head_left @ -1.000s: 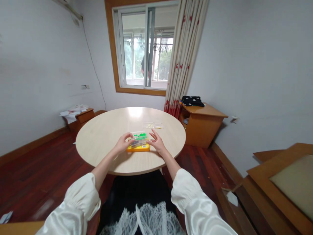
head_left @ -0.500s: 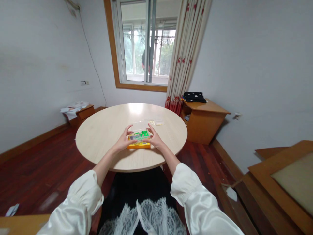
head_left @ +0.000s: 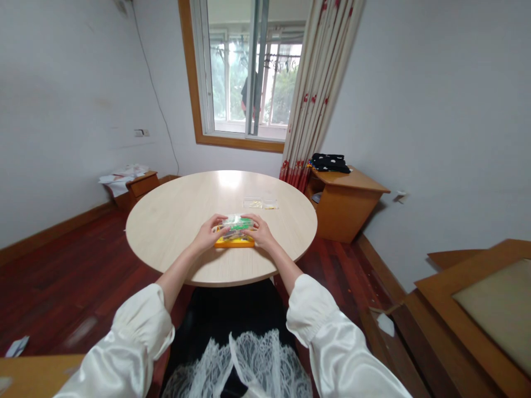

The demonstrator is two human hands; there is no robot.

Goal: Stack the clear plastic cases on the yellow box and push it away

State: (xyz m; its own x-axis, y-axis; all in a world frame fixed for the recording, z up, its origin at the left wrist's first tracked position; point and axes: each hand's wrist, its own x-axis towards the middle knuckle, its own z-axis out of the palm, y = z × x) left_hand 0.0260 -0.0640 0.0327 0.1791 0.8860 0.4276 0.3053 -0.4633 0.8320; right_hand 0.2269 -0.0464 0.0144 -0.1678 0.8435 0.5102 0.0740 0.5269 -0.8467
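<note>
Between my two hands is a clear plastic box (head_left: pixel 237 222) with small green pieces inside, its lid now folded down over them. My left hand (head_left: pixel 208 232) grips the box's left end, thumb in front and fingers behind. On the right end, my right hand (head_left: pixel 259 231) grips it the same way. Just below lies a yellow box (head_left: pixel 234 243) on the round table (head_left: pixel 174 221), partly hidden by the clear box and my hands. Whether the clear box rests on the yellow one I cannot tell.
Farther back on the table stands another clear plastic case (head_left: pixel 260 203), opened out, with small yellowish pieces. A wooden cabinet (head_left: pixel 348 204) with dark folded cloth (head_left: pixel 329 163) stands to the right. At the left, papers lie on a low wooden stand (head_left: pixel 143 182). Behind the window a person (head_left: pixel 251 97) is partly visible.
The clear box's lid, raised half a second ago, has come down over the green pieces. My fingers have moved in with it on both sides. The view has shifted slightly.
</note>
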